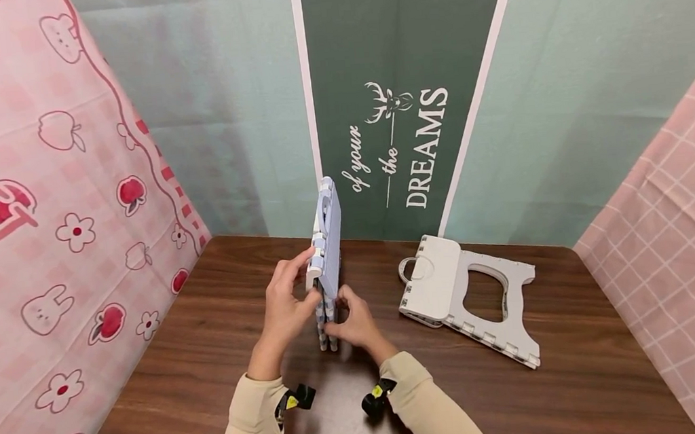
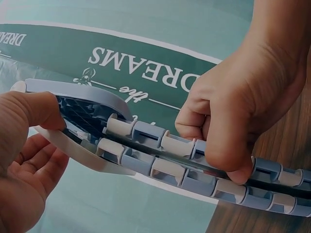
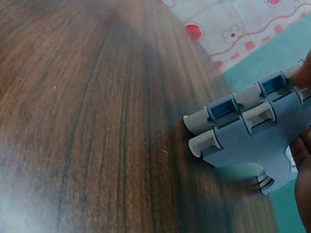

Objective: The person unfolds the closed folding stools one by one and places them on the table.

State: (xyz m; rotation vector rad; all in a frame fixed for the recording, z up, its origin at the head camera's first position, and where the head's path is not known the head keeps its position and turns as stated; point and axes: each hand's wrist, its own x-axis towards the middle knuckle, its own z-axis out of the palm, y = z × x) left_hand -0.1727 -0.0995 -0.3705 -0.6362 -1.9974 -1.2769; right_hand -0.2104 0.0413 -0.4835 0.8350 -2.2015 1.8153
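A blue-and-white folding step stool (image 1: 332, 238) stands on its edge, folded flat, near the middle of the table. My left hand (image 1: 283, 304) grips its upper part; in the left wrist view the thumb lies at the gap between the two top halves, the other fingers along the outer side. Lower down, my right hand (image 1: 358, 322) holds the leg panels, thumb tip pressed between two rows of hinge knuckles (image 2: 177, 172). In the right wrist view the leg ends (image 3: 204, 143) are at the tabletop, with only part of the hand showing at the right edge.
A second folding stool, white and grey (image 1: 435, 278), lies flat on the wooden table (image 1: 212, 364) to the right, its handle loop facing left. Hanging cloths border the table: pink printed (image 1: 83, 279) on the left, green (image 1: 241, 116) behind, pink checked (image 1: 678, 218) on the right.
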